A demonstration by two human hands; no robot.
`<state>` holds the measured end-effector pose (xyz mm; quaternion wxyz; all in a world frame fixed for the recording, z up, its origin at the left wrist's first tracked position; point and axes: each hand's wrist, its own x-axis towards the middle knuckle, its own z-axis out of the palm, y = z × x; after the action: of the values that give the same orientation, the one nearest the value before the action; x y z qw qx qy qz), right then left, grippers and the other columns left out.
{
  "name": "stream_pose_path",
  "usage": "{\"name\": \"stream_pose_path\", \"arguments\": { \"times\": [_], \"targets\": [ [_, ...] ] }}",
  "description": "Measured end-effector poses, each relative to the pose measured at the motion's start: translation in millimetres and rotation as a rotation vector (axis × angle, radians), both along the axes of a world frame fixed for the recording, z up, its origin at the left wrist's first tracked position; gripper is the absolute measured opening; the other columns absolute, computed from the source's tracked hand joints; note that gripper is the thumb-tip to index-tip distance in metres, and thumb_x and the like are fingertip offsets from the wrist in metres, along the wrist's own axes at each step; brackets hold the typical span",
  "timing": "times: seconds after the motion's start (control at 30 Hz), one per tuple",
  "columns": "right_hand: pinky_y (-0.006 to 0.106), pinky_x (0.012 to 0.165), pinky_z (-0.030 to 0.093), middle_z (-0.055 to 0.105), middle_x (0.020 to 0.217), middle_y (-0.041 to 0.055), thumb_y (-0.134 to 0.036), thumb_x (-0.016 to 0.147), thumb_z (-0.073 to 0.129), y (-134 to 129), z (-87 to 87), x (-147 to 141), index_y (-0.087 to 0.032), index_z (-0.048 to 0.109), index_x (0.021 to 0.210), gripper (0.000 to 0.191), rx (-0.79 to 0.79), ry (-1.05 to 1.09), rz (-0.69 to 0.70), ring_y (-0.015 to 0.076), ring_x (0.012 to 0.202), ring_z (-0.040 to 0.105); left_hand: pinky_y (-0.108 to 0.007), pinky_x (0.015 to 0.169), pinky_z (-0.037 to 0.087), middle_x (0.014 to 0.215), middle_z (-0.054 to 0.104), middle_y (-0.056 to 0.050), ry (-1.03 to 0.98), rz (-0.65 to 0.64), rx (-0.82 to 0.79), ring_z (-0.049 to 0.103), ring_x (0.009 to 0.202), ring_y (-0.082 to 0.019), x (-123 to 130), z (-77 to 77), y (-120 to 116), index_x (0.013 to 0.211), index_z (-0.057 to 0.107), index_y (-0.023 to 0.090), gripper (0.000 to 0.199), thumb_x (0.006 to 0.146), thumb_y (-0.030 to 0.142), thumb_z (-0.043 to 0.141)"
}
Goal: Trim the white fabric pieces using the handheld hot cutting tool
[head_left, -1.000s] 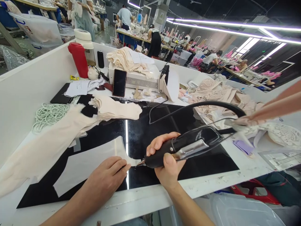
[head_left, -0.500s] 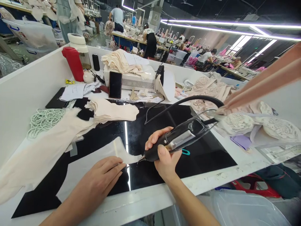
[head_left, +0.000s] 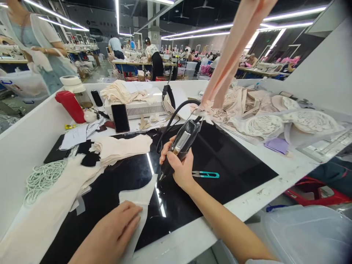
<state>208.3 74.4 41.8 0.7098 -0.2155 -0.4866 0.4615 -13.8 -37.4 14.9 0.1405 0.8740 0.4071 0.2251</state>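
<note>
My left hand (head_left: pixel 117 229) lies with fingers stretched flat over a pale fabric piece (head_left: pixel 139 196) on the glossy black work surface (head_left: pixel 220 154). The piece's narrow end points up and to the right. My right hand (head_left: pixel 180 165) is wrapped round a black handheld electric tool (head_left: pixel 183 141) with a thin pointed metal tip. That tip is down beside the fabric's narrow end; whether they touch I cannot tell. A pink fabric strip (head_left: pixel 228 55) holds the tool's top end from above, and a black cord curves away from it. Turquoise thread snips (head_left: pixel 206 174) lie right of my right hand.
Stacked cream fabric pieces (head_left: pixel 123 146) and a longer cream fabric (head_left: pixel 52 209) lie left, near pale green cord (head_left: pixel 45 179). A phone (head_left: pixel 120 118) leans against a white box at the back. Lace bra parts (head_left: pixel 264 124) crowd the right. White walls border the table.
The fabric piece has turned under my left hand, its narrow end swinging upward. My right hand has tilted the tool more upright. My view has shifted, and the snips show more fully.
</note>
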Motion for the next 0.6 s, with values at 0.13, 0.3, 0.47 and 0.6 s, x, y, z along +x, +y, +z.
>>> {"name": "stream_pose_path", "arguments": {
  "times": [0.13,0.3,0.47,0.6],
  "targets": [
    [0.026,0.056,0.054,0.064,0.083,-0.0055,-0.033,0.085,0.08,-4.1,2.5,-5.3,-0.026,0.056,0.106,0.032,-0.036,0.03,0.048,0.0099,0.059,0.06,-0.036,0.099,0.062,0.117,0.072,-0.004,0.038,0.011,0.006,0.072,0.11,-0.022,-2.9,7.2,36.8,0.121,0.065,0.027,0.024,0.108,0.03,0.046],
    [0.028,0.056,0.054,0.062,0.079,-0.0051,-0.034,0.079,0.081,-8.5,6.7,-10.9,-0.025,0.057,0.099,0.033,-0.104,0.0,0.012,0.0116,0.059,0.058,-0.051,0.119,0.046,0.145,0.062,-0.007,0.127,-0.155,-0.094,0.05,0.144,-0.027,5.7,8.5,76.5,0.134,0.056,0.026,0.03,0.104,0.028,0.057],
    [0.028,0.059,0.052,0.06,0.078,-0.0045,-0.033,0.078,0.08,-9.8,9.7,-13.8,-0.025,0.056,0.096,0.032,-0.103,-0.028,-0.005,0.0124,0.064,0.055,-0.064,0.124,0.03,0.152,0.057,-0.006,0.254,-0.223,-0.232,0.04,0.152,-0.031,11.1,9.0,93.8,0.137,0.054,0.029,0.047,0.094,0.028,0.075],
    [0.027,0.06,0.05,0.058,0.08,-0.0043,-0.034,0.078,0.081,-10.1,8.4,-16.0,-0.025,0.056,0.1,0.035,-0.104,-0.047,0.018,0.0126,0.066,0.054,-0.068,0.124,0.027,0.149,0.059,-0.007,0.297,-0.24,-0.267,0.036,0.154,-0.034,9.3,11.6,96.8,0.13,0.059,0.028,0.041,0.093,0.03,0.077]
  ]
}}
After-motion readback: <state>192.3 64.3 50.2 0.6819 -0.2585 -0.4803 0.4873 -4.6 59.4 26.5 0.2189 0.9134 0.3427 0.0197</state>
